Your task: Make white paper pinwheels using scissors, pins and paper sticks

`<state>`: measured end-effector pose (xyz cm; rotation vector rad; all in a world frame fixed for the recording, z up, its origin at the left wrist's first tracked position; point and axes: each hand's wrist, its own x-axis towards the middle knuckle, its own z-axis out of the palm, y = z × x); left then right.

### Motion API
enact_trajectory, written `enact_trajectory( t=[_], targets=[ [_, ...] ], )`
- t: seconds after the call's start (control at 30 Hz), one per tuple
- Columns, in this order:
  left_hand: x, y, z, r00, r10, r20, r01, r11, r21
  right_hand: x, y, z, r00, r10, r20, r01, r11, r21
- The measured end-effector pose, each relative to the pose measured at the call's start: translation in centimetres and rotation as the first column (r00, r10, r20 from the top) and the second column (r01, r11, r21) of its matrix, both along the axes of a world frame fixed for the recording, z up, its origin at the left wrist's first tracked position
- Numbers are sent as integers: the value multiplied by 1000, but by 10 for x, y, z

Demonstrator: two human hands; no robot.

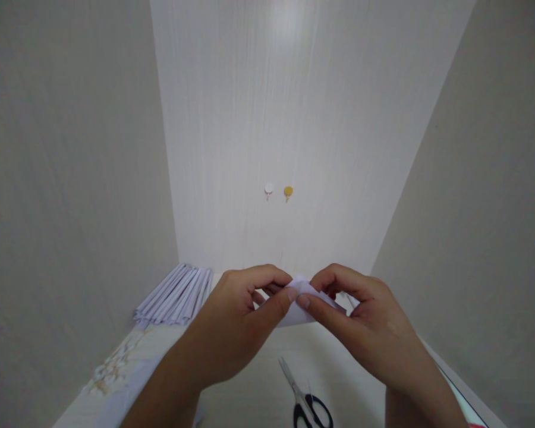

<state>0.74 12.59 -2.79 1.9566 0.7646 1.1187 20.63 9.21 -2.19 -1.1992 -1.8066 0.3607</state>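
Note:
A small folded sheet of white paper (296, 317) is held up between my two hands, above the tabletop. My left hand (245, 321) pinches its left side between thumb and fingers. On the other side, my right hand (356, 321) grips the paper the same way, the two thumbs almost meeting at its middle. The paper rises to a peak between the fingertips. Parts of it are hidden behind my fingers. Below the hands lie scissors (301, 395) with black handles, their blades pointing away from me.
Several folded white paper strips (176, 297) are stacked at the back left. Tangled white and tan strings (116, 365) lie along the left edge, beside more white paper (131, 386). Panels enclose the table (258, 362) on three sides. A white hook (268, 189) and a yellow hook (288, 191) are on the back panel.

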Motion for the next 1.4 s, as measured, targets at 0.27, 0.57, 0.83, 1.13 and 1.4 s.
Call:
enact_trajectory(
  t=[0.27, 0.57, 0.83, 1.13, 1.4],
  targets=[
    [-1, -3, 3, 1000, 26, 3, -26, 999, 24, -2, -2, -1, 999, 29, -31, -27, 998, 55],
    [-1, -6, 5, 1000, 17, 19, -17, 1000, 23, -4, -1, -6, 995, 32, -91, -21, 993, 120],
    [0, -6, 5, 999, -9, 52, 8, 1000, 18, -6, 0, -8, 990, 36, -137, -7, 978, 207],
    [-1, -7, 4, 992, 11, 124, -10, 1000, -7, -8, -2, -6, 971, -49, -234, 111, 960, 258],
    [3, -7, -4, 937, 197, 288, -214, 976, 32, 0, 5, -16, 786, 243, -569, -130, 964, 233]
  ],
)
